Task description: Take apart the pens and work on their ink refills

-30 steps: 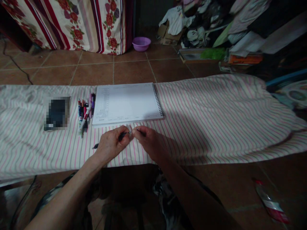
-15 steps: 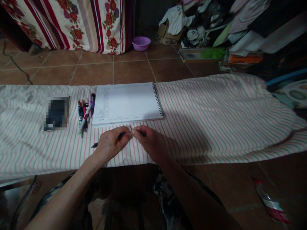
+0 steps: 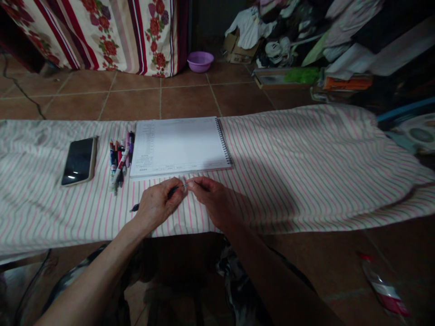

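Note:
A slim black pen (image 3: 135, 207) runs beneath my left hand (image 3: 158, 199), its rear end poking out on the left. My left fingers are wrapped round it, and its thin metallic tip (image 3: 185, 185) points right. My right hand (image 3: 211, 194) is closed in a pinch at that tip, thumb against forefinger; any small part between those fingers is mostly hidden. Just beyond both hands lies an open spiral notebook (image 3: 186, 145) with a mostly blank white page. Several pens and markers (image 3: 120, 158) are bunched at its left edge. Farther left rests a dark-screened phone (image 3: 79, 160).
A striped cloth (image 3: 299, 167) covers the low surface under everything. Beyond it are a tiled floor (image 3: 136, 97), a purple basin (image 3: 200, 61), a floral curtain (image 3: 108, 36) and piled household items at the right. A plastic bottle (image 3: 385, 287) lies on the floor at lower right.
My right fingers have closed up a little and shifted slightly against the pen's tip. My left hand has stayed almost still.

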The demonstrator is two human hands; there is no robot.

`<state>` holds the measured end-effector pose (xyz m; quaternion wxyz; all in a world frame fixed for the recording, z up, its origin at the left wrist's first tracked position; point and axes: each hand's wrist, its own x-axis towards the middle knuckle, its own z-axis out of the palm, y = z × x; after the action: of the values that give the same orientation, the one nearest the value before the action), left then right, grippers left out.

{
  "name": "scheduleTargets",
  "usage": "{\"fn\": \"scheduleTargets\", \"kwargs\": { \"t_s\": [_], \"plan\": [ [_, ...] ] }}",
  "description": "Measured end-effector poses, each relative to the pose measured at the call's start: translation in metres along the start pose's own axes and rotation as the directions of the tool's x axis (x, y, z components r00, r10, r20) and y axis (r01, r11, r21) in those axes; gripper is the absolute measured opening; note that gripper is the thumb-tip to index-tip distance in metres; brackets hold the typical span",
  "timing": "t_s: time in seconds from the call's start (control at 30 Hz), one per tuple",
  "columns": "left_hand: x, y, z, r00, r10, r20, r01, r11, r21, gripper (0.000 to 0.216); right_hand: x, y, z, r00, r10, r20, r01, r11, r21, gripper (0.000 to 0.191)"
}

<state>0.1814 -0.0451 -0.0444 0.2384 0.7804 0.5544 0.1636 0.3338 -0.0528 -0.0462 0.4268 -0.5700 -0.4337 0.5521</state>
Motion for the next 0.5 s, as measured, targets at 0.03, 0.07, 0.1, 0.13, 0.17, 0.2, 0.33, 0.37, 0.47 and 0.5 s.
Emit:
{"fn": "scheduleTargets", "kwargs": {
  "t_s": [0.03, 0.07, 0.1, 0.13, 0.17, 0.2, 0.33, 0.37, 0.47, 0.5],
  "plan": [
    [0.0, 0.0, 0.0, 1.0, -0.001, 0.0, 0.001, 1.0, 0.0, 0.022, 0.0, 0.001, 0.0, 1.0, -0.008, -0.001, 0.008, 1.0, 0.0, 0.018],
    [0.0, 0.001, 0.0, 1.0, -0.001, 0.001, 0.001, 1.0, -0.001, 0.023, 0.0, 0.002, 0.0, 1.0, -0.011, 0.001, 0.011, 1.0, 0.003, 0.018],
    [-0.001, 0.001, 0.0, 1.0, 0.001, 0.002, -0.001, 1.0, -0.002, 0.023, 0.001, 0.002, 0.0, 1.0, -0.012, 0.003, 0.012, 1.0, 0.004, 0.018],
    [-0.001, 0.001, 0.0, 1.0, 0.006, 0.0, -0.006, 1.0, -0.003, 0.023, 0.001, 0.003, 0.0, 1.0, -0.011, 0.003, 0.011, 1.0, -0.001, 0.018],
    [-0.001, 0.001, 0.0, 1.0, 0.011, -0.006, -0.011, 1.0, -0.004, 0.023, 0.0, 0.003, 0.0, 1.0, -0.011, -0.002, 0.011, 1.0, -0.01, 0.018],
    [-0.002, 0.001, 0.001, 1.0, 0.015, -0.015, -0.015, 1.0, -0.005, 0.023, 0.0, 0.003, 0.001, 1.0, -0.012, -0.008, 0.011, 1.0, -0.02, 0.018],
    [-0.003, 0.003, 0.003, 0.999, -0.004, -0.043, 0.004, 1.0, -0.007, 0.023, -0.001, 0.005, 0.002, 0.999, -0.026, -0.037, 0.024, 0.999, -0.048, 0.02],
    [-0.003, 0.004, 0.003, 0.999, -0.013, -0.048, 0.013, 1.0, -0.004, 0.023, -0.001, 0.007, 0.003, 0.998, -0.04, -0.041, 0.038, 0.998, -0.052, 0.021],
    [-0.003, 0.007, 0.003, 0.998, -0.022, -0.059, 0.022, 1.0, -0.012, 0.023, 0.0, 0.015, 0.004, 0.994, -0.089, -0.055, 0.087, 0.995, -0.046, 0.02],
    [-0.003, 0.007, 0.003, 0.998, -0.023, -0.056, 0.021, 0.999, -0.025, 0.023, 0.001, 0.017, 0.005, 0.993, -0.097, -0.062, 0.095, 0.995, -0.028, 0.021]
  ]
}}
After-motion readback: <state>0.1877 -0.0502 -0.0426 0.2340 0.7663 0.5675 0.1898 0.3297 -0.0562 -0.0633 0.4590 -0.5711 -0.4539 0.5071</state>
